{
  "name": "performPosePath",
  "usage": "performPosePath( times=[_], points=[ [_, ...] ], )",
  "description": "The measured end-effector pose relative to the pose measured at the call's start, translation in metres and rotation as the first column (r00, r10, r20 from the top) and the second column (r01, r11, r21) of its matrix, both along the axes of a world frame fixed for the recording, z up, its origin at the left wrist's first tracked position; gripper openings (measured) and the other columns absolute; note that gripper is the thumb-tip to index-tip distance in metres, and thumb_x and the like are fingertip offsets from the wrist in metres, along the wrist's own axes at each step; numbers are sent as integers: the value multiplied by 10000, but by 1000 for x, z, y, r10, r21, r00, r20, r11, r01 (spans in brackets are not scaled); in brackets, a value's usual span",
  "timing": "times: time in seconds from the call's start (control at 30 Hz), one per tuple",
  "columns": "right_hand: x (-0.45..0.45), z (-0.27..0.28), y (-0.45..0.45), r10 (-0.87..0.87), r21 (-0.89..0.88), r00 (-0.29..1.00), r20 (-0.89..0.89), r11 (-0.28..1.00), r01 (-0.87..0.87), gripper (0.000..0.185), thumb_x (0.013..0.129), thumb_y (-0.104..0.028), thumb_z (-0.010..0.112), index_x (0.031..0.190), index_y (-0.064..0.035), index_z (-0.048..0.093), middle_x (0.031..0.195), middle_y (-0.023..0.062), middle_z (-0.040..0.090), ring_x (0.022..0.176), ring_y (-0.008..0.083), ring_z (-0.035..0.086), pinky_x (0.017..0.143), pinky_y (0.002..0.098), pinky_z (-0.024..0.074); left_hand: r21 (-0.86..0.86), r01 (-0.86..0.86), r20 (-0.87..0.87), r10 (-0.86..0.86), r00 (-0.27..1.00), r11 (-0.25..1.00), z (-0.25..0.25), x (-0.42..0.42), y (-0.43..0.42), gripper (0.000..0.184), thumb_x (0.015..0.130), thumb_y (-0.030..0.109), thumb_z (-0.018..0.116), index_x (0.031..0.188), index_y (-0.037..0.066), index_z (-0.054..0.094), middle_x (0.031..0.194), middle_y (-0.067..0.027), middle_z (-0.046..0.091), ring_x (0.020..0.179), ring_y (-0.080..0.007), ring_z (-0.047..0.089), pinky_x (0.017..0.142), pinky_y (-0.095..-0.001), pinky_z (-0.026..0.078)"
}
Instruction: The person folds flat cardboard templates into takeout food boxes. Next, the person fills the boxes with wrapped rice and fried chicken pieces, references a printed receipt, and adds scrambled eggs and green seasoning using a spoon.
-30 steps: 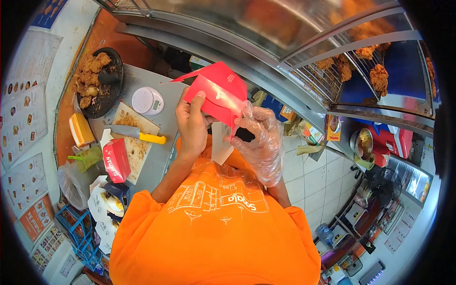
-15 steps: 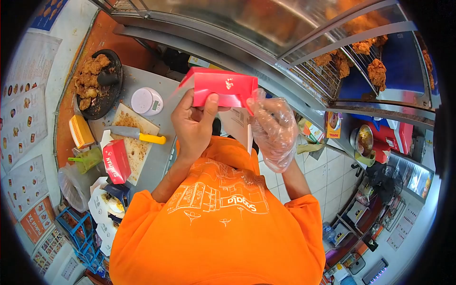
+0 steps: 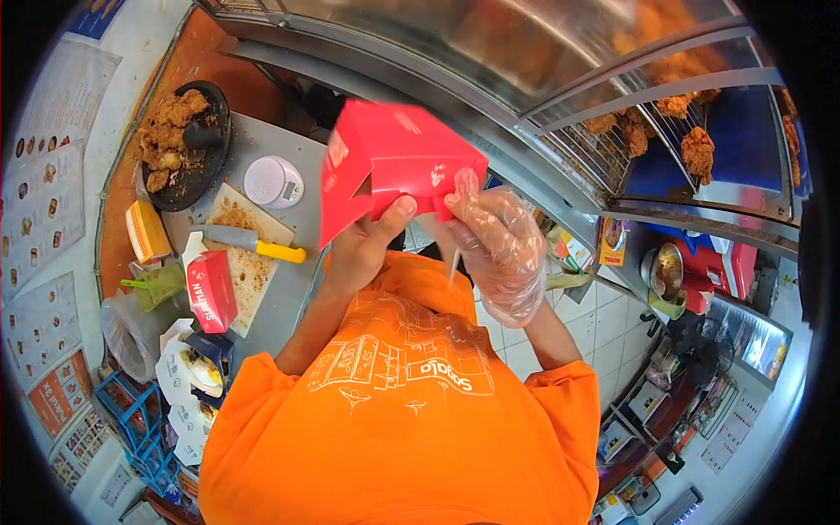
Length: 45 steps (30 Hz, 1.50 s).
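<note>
A red cardboard food box (image 3: 411, 144), partly folded, is held up in front of my chest. My left hand (image 3: 367, 245) is bare and grips its lower left edge, thumb on the near face. My right hand (image 3: 500, 241) wears a clear plastic glove and pinches the lower right corner. A side flap hangs open at the left. On the counter to the left, a yellow-handled knife (image 3: 278, 251) lies across a crumb-covered cutting board (image 3: 248, 293). Next to it stands another red box (image 3: 212, 291) with white lettering.
Broken fried chicken (image 3: 171, 131) and a dark pestle lie in a black stone mortar (image 3: 216, 166). A white kitchen scale (image 3: 267, 181) stands beside it. Open white boxes (image 3: 179, 385) hold food at lower left. A glass display case with fried chicken (image 3: 697, 155) spans the upper right.
The red box has been turned and opened out, so its top and left side now show. My left hand has moved down slightly; my right hand still holds the right corner.
</note>
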State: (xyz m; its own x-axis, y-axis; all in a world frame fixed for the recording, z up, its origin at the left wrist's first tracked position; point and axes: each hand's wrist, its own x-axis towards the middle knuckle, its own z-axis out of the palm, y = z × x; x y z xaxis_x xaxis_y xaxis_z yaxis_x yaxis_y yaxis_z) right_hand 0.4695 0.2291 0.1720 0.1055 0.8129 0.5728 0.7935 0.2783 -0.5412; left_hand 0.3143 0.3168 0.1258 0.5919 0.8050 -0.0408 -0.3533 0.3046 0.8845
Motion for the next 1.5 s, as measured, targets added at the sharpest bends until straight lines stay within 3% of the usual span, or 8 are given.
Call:
performPosePath(
  times=[0.23, 0.53, 0.6, 0.73, 1.0, 1.13, 1.33, 1.5],
  points=[
    [-16, 9, -14, -55, -128, 449, -892, 983, -133, 649, 685, -47, 839, 1260, -36, 539, 988, 58, 643, 866, 120, 607, 921, 309, 460, 229, 342, -320, -261, 911, 911, -15, -31, 26, 503, 859, -18, 654, 1321, 8, 457, 1250, -88, 565, 1154, -191, 562, 985, -362, 471],
    [0, -4, 8, 16, -460, 990, -137, 885, -78, 274, 877, -221, 683, 1064, -21, 674, 1020, 113, 674, 945, 257, 629, 813, 382, 510, 538, 646, -668, -194, 719, 542, 33, -31, 56, 392, 764, -98, 478, 1132, -6, 580, 1120, -191, 547, 1006, -351, 580, 850, -364, 471],
    [-11, -31, 10, -278, -333, 515, -811, 943, -15, 184, 892, -172, 680, 995, -20, 664, 933, 45, 671, 855, 141, 620, 720, 292, 505, 436, 613, -728, -142, 670, 659, 35, -33, 53, 495, 806, -5, 600, 1292, 47, 522, 1256, -174, 506, 1158, -300, 525, 962, -333, 425],
    [-14, -19, 21, -226, -204, 116, -967, 962, 180, 83, 911, -103, 659, 938, -28, 635, 848, 28, 625, 728, 58, 536, 634, 226, 455, 545, 483, -616, -63, 785, 685, 33, -30, 44, 910, 695, 202, 841, 1453, 94, 350, 1260, -139, 553, 1151, -285, 559, 1005, -345, 433],
    [-10, -30, 13, -413, -350, 890, -191, 876, 332, 159, 790, -51, 755, 851, 15, 624, 811, 118, 619, 716, 186, 588, 651, 282, 458, 595, 562, -628, -106, 771, 574, 33, -26, 31, 868, 693, 85, 798, 1440, 90, 355, 1303, -176, 529, 1137, -345, 559, 970, -396, 469],
    [2, -28, 12, 32, -297, 849, -527, 929, -220, 138, 815, -63, 736, 853, 8, 624, 831, 93, 630, 751, 160, 596, 662, 276, 474, 653, 564, -590, -128, 797, 505, 35, -27, 29, 857, 679, 107, 810, 1420, 82, 381, 1287, -170, 535, 1119, -324, 569, 946, -382, 478],
    [-12, 8, 20, -209, -168, -2, -978, 789, -591, 507, 805, -66, 763, 1238, -24, 501, 779, 52, 611, 761, 96, 604, 684, 225, 502, 572, 652, -634, -236, 736, 497, 33, -51, 31, 704, 700, 102, 767, 1335, 61, 467, 1105, -147, 550, 1032, -329, 561, 897, -399, 473],
    [-41, -5, 56, -257, -630, 580, -773, 417, -655, 415, 805, -61, 764, 1168, 4, 574, 801, 49, 627, 755, 106, 603, 649, 242, 503, 563, 597, -665, -117, 738, 572, 21, -94, 26, 649, 729, 68, 732, 1331, 79, 489, 1193, -146, 517, 1132, -341, 526, 968, -410, 446]
  ],
)
